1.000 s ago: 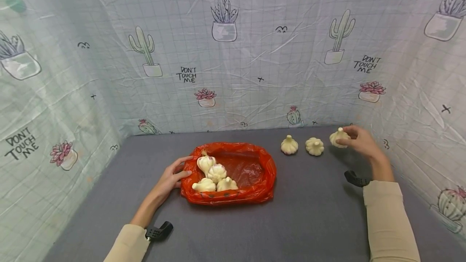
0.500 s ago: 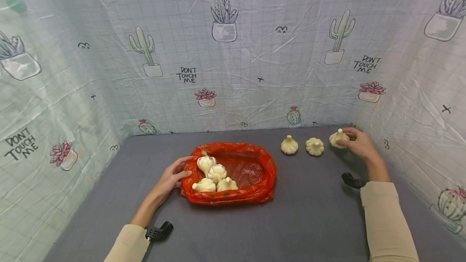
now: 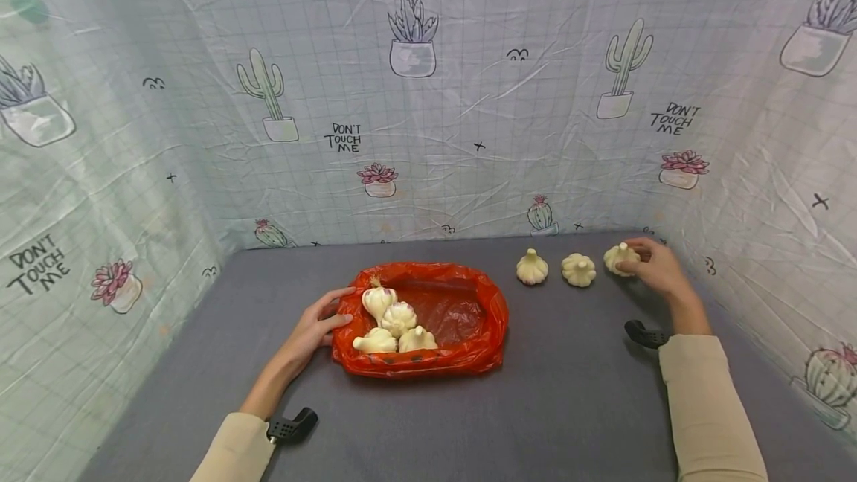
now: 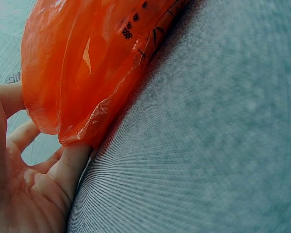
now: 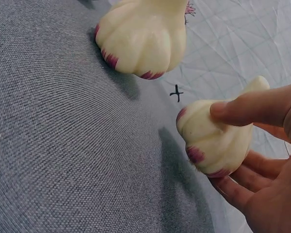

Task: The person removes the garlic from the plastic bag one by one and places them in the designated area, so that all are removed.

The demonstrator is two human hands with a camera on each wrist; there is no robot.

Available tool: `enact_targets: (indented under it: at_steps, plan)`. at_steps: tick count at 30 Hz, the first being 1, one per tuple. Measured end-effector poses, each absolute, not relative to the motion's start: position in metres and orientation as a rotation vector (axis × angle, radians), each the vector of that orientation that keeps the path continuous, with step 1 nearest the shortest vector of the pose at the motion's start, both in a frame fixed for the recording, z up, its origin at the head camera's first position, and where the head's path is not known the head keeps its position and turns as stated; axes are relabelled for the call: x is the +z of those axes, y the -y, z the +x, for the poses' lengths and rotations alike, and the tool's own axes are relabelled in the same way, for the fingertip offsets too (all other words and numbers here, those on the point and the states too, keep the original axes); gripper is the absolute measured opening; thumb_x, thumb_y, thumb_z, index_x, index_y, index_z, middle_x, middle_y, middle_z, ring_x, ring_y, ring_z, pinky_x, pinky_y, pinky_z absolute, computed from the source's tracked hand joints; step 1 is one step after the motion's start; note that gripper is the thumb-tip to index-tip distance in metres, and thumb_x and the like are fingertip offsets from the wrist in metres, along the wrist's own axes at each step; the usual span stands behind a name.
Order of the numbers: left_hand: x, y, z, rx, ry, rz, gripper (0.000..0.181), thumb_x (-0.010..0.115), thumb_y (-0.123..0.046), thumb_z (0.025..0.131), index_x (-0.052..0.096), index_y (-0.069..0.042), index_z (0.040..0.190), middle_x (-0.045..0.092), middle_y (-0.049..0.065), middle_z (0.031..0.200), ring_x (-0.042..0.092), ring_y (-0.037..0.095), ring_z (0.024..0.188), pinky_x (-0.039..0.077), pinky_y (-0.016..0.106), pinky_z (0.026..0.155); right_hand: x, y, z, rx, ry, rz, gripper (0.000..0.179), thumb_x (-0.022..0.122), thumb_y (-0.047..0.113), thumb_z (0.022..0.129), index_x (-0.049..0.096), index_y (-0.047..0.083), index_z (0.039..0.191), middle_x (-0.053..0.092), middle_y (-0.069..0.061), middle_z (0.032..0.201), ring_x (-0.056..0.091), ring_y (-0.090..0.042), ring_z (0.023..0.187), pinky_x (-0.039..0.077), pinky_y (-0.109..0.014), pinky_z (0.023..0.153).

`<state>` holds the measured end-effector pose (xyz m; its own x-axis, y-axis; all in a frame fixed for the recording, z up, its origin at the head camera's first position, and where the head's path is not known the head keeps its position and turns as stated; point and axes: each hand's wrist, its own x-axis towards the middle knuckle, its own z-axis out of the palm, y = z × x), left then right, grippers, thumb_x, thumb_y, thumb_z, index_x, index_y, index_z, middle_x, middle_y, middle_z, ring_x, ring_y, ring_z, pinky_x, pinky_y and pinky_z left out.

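At the back right, my right hand (image 3: pixel 659 266) holds a garlic bulb (image 3: pixel 620 260) between thumb and fingers, stem up in the head view. The right wrist view shows this purple-streaked bulb (image 5: pixel 216 136) close over the grey surface, its shadow beside it. Two more garlic bulbs stand left of it, one nearer (image 3: pixel 579 270) and one farther (image 3: pixel 532 267). My left hand (image 3: pixel 315 326) grips the left side of a red plastic bag (image 3: pixel 495 318), spread wide like a basket. Several garlic bulbs (image 3: pixel 398 318) lie in its left half. Thumb and fingers hold the bag's edge (image 4: pixel 82 97) in the left wrist view.
A grey cloth surface (image 3: pixel 535 415) lies under everything. Pale curtains (image 3: pixel 442 125) printed with potted cacti rise behind it and on both sides. The back curtain meets the surface just behind the row of bulbs.
My right hand has lowered slightly and shifted a little left with the garlic bulb. The left hand and the red bag stay where they were.
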<state>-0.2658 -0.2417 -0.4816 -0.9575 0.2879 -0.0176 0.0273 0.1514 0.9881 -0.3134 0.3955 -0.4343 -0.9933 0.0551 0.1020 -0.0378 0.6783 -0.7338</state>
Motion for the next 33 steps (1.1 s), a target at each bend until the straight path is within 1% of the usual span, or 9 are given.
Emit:
enact_targets:
  at_steps: [2,5,7,10,14,20,23,27,33]
  plan:
    - [-0.4809,0.2414,-0.2654,1.900,-2.221,0.307,0.057,0.062,-0.020,0.103,0.042,-0.013,0.157,0.045,0.030,0.151,0.071,0.021,0.105,0.064,0.039,0.079,-0.4348,-0.3956,-0.3137,1.208,2.778,-0.004,0.059,0.069,0.014,0.097,0.045,-0.013,0.144,0.048,-0.042,0.143,0.049,-0.056,0.130,0.047,-0.029,0.082]
    - [-0.4802,0.2411,-0.2650,1.900,-2.220,0.304,0.057,0.062,-0.019,0.103,0.042,-0.013,0.157,0.045,0.030,0.150,0.071,0.021,0.105,0.064,0.038,0.078,-0.4354,-0.3953,-0.3135,1.197,2.796,0.010,0.056,0.070,0.010,0.096,0.047,-0.013,0.142,0.048,-0.042,0.143,0.048,-0.057,0.131,0.050,-0.043,0.089]
    - [-0.4798,0.2409,-0.2650,1.898,-2.218,0.304,0.058,0.062,-0.020,0.103,0.042,-0.013,0.157,0.045,0.030,0.150,0.071,0.021,0.105,0.064,0.038,0.079,-0.4362,-0.3955,-0.3137,1.192,2.805,0.021,0.055,0.069,0.008,0.095,0.048,-0.013,0.141,0.047,-0.042,0.143,0.046,-0.058,0.132,0.049,-0.054,0.094]
    - [-0.4792,0.2408,-0.2651,1.896,-2.218,0.303,0.058,0.062,-0.021,0.103,0.042,-0.014,0.157,0.044,0.030,0.151,0.070,0.021,0.106,0.064,0.038,0.079,-0.4365,-0.3947,-0.3138,1.188,2.811,0.031,0.054,0.069,0.007,0.095,0.048,-0.012,0.141,0.047,-0.042,0.144,0.045,-0.059,0.133,0.046,-0.062,0.098]
    - [-0.4786,0.2409,-0.2651,1.893,-2.220,0.308,0.057,0.061,-0.020,0.104,0.042,-0.014,0.157,0.044,0.030,0.151,0.070,0.021,0.107,0.064,0.038,0.080,-0.4368,-0.3938,-0.3141,1.184,2.812,0.034,0.053,0.069,0.007,0.095,0.049,-0.011,0.141,0.048,-0.041,0.143,0.046,-0.058,0.133,0.047,-0.060,0.097]
    - [-0.4799,0.2418,-0.2654,1.892,-2.219,0.316,0.058,0.062,-0.019,0.103,0.042,-0.013,0.157,0.045,0.030,0.151,0.070,0.021,0.106,0.064,0.038,0.079,-0.4372,-0.3949,-0.3138,1.177,2.817,0.025,0.054,0.071,0.008,0.093,0.051,-0.011,0.140,0.051,-0.041,0.141,0.050,-0.055,0.130,0.048,-0.044,0.089]
    - [-0.4809,0.2421,-0.2656,1.889,-2.222,0.316,0.058,0.062,-0.020,0.103,0.042,-0.013,0.157,0.044,0.030,0.151,0.070,0.021,0.107,0.064,0.038,0.079,-0.4375,-0.3954,-0.3135,1.183,2.817,0.013,0.054,0.073,0.009,0.093,0.052,-0.010,0.139,0.051,-0.040,0.141,0.050,-0.054,0.130,0.047,-0.041,0.088]
    - [-0.4814,0.2419,-0.2659,1.888,-2.223,0.313,0.058,0.062,-0.020,0.103,0.042,-0.014,0.157,0.044,0.030,0.152,0.070,0.022,0.107,0.064,0.038,0.079,-0.4378,-0.3959,-0.3140,1.197,2.809,0.005,0.055,0.074,0.009,0.092,0.052,-0.010,0.139,0.051,-0.040,0.142,0.050,-0.054,0.130,0.048,-0.046,0.089]
    - [-0.4810,0.2418,-0.2660,1.893,-2.222,0.304,0.058,0.062,-0.020,0.103,0.042,-0.013,0.157,0.045,0.030,0.151,0.070,0.021,0.107,0.064,0.038,0.079,-0.4368,-0.3975,-0.3150,1.178,2.804,0.002,0.055,0.074,0.010,0.092,0.052,-0.010,0.139,0.049,-0.040,0.142,0.047,-0.057,0.132,0.046,-0.062,0.097]
